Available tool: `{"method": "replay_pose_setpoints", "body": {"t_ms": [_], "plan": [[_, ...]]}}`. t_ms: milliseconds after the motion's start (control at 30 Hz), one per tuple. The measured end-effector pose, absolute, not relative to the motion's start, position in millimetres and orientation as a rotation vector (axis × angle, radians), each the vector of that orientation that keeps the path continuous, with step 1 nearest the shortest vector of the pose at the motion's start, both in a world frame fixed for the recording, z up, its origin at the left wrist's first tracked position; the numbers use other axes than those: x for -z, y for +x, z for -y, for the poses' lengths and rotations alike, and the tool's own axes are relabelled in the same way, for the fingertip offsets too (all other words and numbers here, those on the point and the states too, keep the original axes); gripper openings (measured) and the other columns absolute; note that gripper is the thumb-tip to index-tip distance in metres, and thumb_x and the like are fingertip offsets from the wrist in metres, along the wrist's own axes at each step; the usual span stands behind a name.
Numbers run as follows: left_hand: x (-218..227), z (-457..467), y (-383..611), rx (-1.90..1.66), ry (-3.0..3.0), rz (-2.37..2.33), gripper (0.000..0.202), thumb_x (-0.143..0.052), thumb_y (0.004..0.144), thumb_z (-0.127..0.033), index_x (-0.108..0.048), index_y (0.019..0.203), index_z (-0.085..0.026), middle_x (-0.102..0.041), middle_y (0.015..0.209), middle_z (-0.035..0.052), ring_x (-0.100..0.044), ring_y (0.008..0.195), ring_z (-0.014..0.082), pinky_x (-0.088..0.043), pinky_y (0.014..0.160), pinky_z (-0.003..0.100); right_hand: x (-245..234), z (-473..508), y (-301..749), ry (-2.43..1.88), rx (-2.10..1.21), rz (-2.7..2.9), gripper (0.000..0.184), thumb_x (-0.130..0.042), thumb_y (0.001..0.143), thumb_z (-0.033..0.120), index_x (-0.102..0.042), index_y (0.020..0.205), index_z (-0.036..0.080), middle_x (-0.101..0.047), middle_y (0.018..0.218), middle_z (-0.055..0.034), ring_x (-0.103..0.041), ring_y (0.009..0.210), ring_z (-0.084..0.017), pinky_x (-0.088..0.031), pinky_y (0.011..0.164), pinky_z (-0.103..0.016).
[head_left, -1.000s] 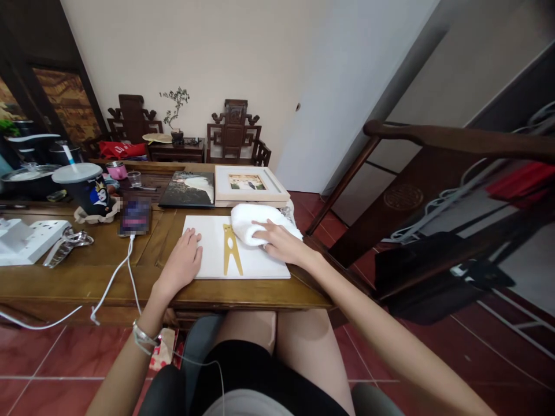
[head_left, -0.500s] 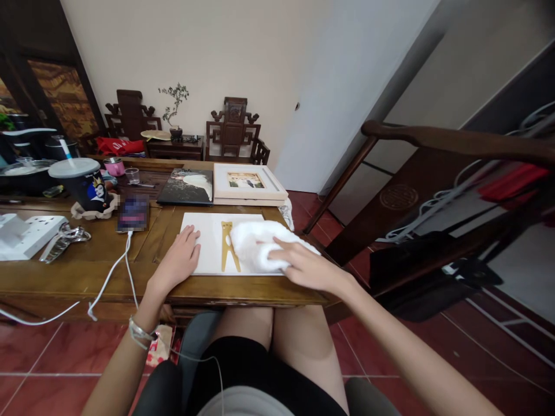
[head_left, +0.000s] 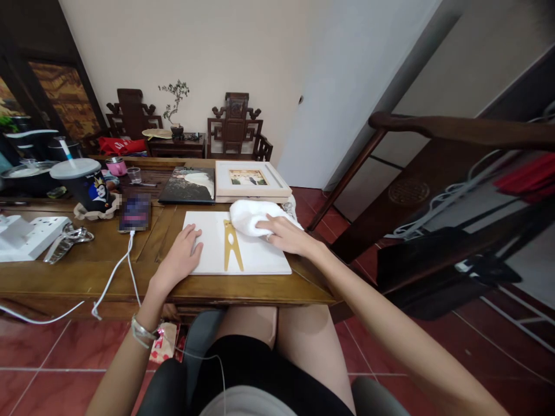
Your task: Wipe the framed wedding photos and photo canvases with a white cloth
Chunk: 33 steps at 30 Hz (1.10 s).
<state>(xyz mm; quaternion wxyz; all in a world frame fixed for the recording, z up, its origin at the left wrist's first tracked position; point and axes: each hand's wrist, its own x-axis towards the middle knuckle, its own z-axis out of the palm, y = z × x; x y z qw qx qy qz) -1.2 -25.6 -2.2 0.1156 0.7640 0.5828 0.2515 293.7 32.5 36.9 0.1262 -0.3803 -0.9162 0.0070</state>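
A white board [head_left: 255, 261] with a gold stand piece [head_left: 231, 253] lies flat near the front edge of the wooden table [head_left: 78, 274]. My right hand [head_left: 286, 234] presses a bunched white cloth [head_left: 247, 212] onto the board's far right part, fingers curled over the cloth. At the board's left edge my left hand [head_left: 180, 259] lies flat with fingers stretched out, holding nothing.
Behind the board lie a white picture frame [head_left: 251, 180] and a dark picture [head_left: 188, 186]. To the left are a phone [head_left: 134, 212] on a white cable [head_left: 113, 276], a lidded cup [head_left: 84, 184] and a power strip [head_left: 30, 237]. A dark wooden chair [head_left: 433, 190] stands at right.
My right hand slid the cloth down toward the board's near edge, then back up to the far right part. My left hand has stayed put.
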Motion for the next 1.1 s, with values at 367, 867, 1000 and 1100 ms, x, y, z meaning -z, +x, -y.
{"method": "replay_pose_setpoints", "body": {"t_ms": [367,867,1000,1100], "plan": [[10.7,19.7,-0.8,-0.658,2.3,-1.683,0.056,-0.025,0.097,-0.034,-0.037,0.145,-0.008,-0.03,0.158,0.0194,-0.02,0.149,0.0284,-0.02,0.12,0.05,-55.7,91.7,325.3,-0.828,-0.139,2.766,0.047,-0.038,0.057,-0.001,-0.066,0.083,0.026,-0.065,0.13,0.0,-0.054,0.128,-0.024,-0.043,0.108,-0.043],[11.1,17.4,-5.3,-0.681,2.312,-1.665,0.056,-0.025,0.096,-0.031,-0.04,0.144,-0.005,-0.034,0.156,0.0195,-0.025,0.148,0.0272,-0.019,0.122,0.048,-43.6,-58.3,289.0,-1.105,-0.09,2.666,0.033,-0.04,0.074,0.009,-0.067,0.094,0.015,-0.068,0.089,-0.0113,-0.061,0.088,-0.027,-0.046,0.08,-0.037],[8.8,18.6,-1.4,-0.639,2.31,-1.694,0.056,-0.024,0.096,-0.029,-0.039,0.144,-0.004,-0.032,0.157,0.0195,-0.024,0.148,0.0275,-0.019,0.122,0.048,-40.4,6.1,303.0,-1.08,-0.11,2.743,0.045,-0.038,0.069,0.004,-0.067,0.1,0.015,-0.067,0.117,-0.0153,-0.06,0.113,-0.032,-0.049,0.09,-0.046],[5.9,20.4,1.4,-0.595,2.303,-1.713,0.058,-0.023,0.096,-0.028,-0.037,0.145,0.0,-0.03,0.157,0.0216,-0.022,0.149,0.0279,-0.019,0.122,0.049,-42.0,63.8,315.2,-0.928,-0.173,2.781,0.047,-0.039,0.062,0.001,-0.069,0.094,0.018,-0.057,0.139,-0.0115,-0.045,0.137,-0.029,-0.038,0.11,-0.052]]}}
